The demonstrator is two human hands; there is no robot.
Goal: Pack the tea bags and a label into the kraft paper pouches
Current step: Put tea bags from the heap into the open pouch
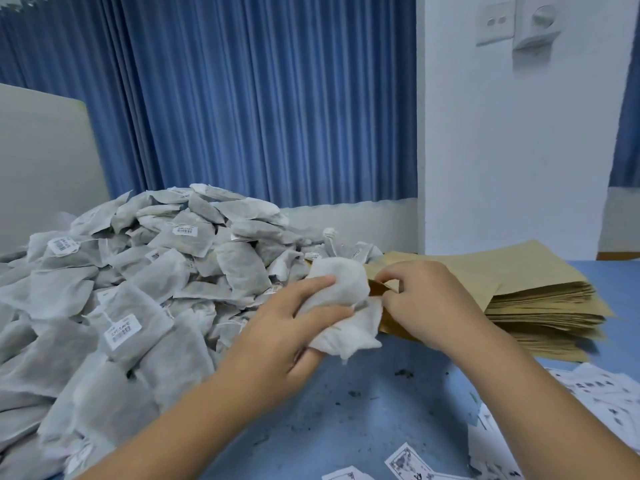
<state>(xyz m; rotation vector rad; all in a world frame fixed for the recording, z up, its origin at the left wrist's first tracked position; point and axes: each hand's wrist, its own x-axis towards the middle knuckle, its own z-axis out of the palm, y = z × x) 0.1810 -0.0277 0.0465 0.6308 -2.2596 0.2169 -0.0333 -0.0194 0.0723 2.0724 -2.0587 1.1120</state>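
The left hand (287,327) held a bundle of white tea bags (343,306) above the middle of the blue worktop (363,410). Its fingers (311,284) were curled round the bundle, with the thumb pressed on the near side. The bundle touched the open mouth of the top kraft pouch (485,268); how far the bags had entered the pouch could not be determined.

The right hand (426,299) was positioned just beside the bundle, at the left end of the pouch. Its fingertips (391,271) pinched the pouch lip and held the mouth apart, exposing a darker brown inner face.

The top kraft pouch lay flat on a stack of kraft pouches (540,306) located toward the far right edge of the worktop. The stack edges were fanned and uneven on the near side.

A large pile of tea bags (138,289) covered the left side of the worktop, from the near edge to the far edge. Several bags in the pile carried small white tags with printed barcodes.

Printed paper labels (588,389) lay loose at the near right corner of the worktop, some overlapping. Dark tea crumbs (403,374) were scattered on the bare surface between the hands and the labels.

A blue pleated curtain (242,98) hung behind the worktop. A white wall (502,150) with a socket plate (493,24) stood to its right.
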